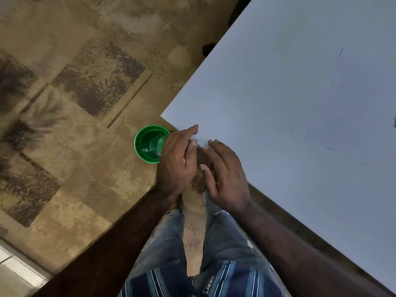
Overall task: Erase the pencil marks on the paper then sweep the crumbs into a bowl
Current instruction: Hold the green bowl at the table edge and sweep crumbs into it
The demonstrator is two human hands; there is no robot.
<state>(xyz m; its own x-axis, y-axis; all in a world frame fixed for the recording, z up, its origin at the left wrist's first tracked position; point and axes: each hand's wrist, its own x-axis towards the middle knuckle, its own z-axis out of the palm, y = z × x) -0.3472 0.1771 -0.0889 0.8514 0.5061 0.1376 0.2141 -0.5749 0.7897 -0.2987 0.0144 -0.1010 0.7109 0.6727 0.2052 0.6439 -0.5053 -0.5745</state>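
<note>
Centre frame, at the white worktop (pixel 300 103) corner: green bowl (pixel 150 144) just left of the left hand (pixel 177 163), partly behind it; right hand (pixel 227 179) alongside, both open, empty.

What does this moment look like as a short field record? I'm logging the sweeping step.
surface: white sheet, a few faint pencil strokes remain at right
bowl: green bowl, below the sheet's corner, beside the left hand
left hand: open, fingers at the sheet's edge
right hand: open, at the same edge
crumbs: too small to tell
</note>
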